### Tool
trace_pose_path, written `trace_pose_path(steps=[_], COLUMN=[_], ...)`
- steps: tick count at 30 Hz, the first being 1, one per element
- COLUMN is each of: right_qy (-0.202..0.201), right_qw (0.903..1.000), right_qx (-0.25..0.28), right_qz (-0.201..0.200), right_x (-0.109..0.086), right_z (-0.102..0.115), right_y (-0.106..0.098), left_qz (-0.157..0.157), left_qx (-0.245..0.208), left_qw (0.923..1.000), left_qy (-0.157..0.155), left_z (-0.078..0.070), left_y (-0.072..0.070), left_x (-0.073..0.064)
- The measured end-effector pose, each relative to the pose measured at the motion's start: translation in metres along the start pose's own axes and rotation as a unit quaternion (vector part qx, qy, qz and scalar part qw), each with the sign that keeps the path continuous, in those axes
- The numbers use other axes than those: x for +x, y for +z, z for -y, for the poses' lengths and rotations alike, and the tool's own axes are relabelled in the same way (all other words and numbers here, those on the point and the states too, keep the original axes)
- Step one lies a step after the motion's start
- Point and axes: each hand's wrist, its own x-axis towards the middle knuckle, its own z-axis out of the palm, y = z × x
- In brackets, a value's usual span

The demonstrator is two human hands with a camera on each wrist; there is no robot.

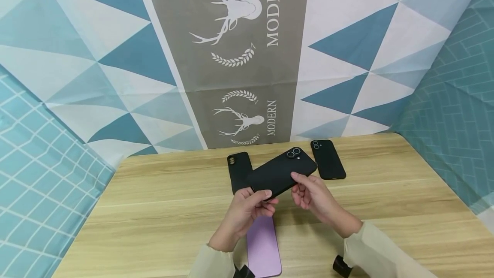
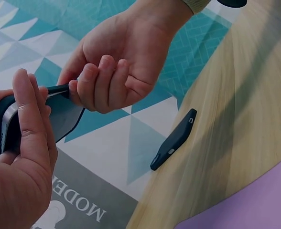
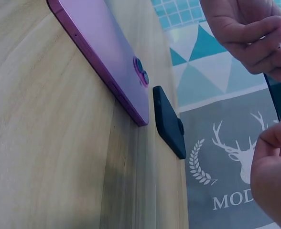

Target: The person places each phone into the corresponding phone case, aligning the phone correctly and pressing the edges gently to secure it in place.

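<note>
One black-backed phone, rounded corners, two ringed lenses; raised above the bench, pinched between thumb and fingers of both left grip and right grip. Phone cases, matte black: two, on bench. Purple phone, smooth: one; its lenses appear only in the right wrist view. Bench: one, wood-grained.

Left hand, lower left, and right hand, above, grip a black case; a glossy surface shows within its rim. A second dark case lies on the wood-grained bench. Lower right: a purple object, cropped by the frame. Background: triangle-patterned cloth with partial lettering.
</note>
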Motion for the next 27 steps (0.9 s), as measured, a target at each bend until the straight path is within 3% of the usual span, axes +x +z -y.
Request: trace_pose_path(steps=[4,10,13,17,20,24,27], right_qy=[0.003,0.007,0.007,0.005,0.002,-0.003,-0.007], right_qw=[1.0,0.9993,0.9996,1.0,0.9996,0.9982,0.9972], right_qx=[0.006,-0.009,-0.009,0.004,0.028,0.06,0.075], right_qz=[-0.006,0.036,0.027,0.002,-0.007,-0.006,0.006], right_x=[-0.001,-0.003,-0.003,-0.002,-0.001,-0.002,-0.002], right_z=[-0.002,-0.006,-0.006,-0.004,-0.003,-0.004,-0.004], right_y=[0.005,0.016,0.019,0.021,0.02,0.018,0.017], left_qz=[-0.002,0.005,0.013,0.027,0.01,-0.011,0.01], left_qx=[0.003,0.004,0.005,0.01,0.012,0.009,0.014], left_qw=[1.0,1.0,0.9999,0.9992,0.999,0.9992,0.9995], left_qy=[0.003,0.003,-0.005,-0.026,-0.043,-0.038,-0.026], left_z=[0.0,-0.001,0.0,-0.003,-0.008,-0.012,-0.013], left_y=[0.002,0.004,0.005,0.004,0.001,-0.004,-0.006], left_x=[0.0,0.001,0.001,0.001,0.001,0.0,0.0])
